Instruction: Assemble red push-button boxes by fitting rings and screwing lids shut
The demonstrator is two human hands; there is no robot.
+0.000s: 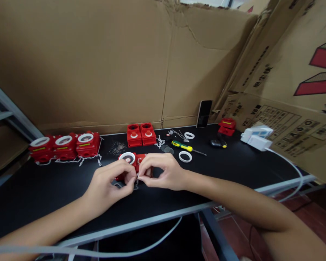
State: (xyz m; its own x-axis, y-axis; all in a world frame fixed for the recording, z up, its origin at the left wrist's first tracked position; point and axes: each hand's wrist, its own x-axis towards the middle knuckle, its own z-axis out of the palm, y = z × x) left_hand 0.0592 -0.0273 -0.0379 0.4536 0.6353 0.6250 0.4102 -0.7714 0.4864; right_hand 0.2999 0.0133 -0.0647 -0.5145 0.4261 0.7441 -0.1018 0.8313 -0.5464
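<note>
My left hand (111, 183) and my right hand (163, 171) meet at the fingertips, both in a pinch. Between them is a thin white string (136, 186), its loose part trailing below onto the tabletop. Exactly how each pinch grips the string is partly hidden by the fingers. Just behind the fingers lies a red plastic housing (140, 157) with a white ring (127, 158) around a dark round opening. My right hand covers much of that housing, and my left hand hides its near left side.
Three red housings with white rings (62, 143) stand left, strings attached. Two more red housings (140, 135) are at the back. A green-yellow screwdriver (182, 146), loose white ring (185, 156), phone (204, 114), red part (226, 127) and white adapter (256, 140) lie rightward. Cardboard (111, 65) walls the back.
</note>
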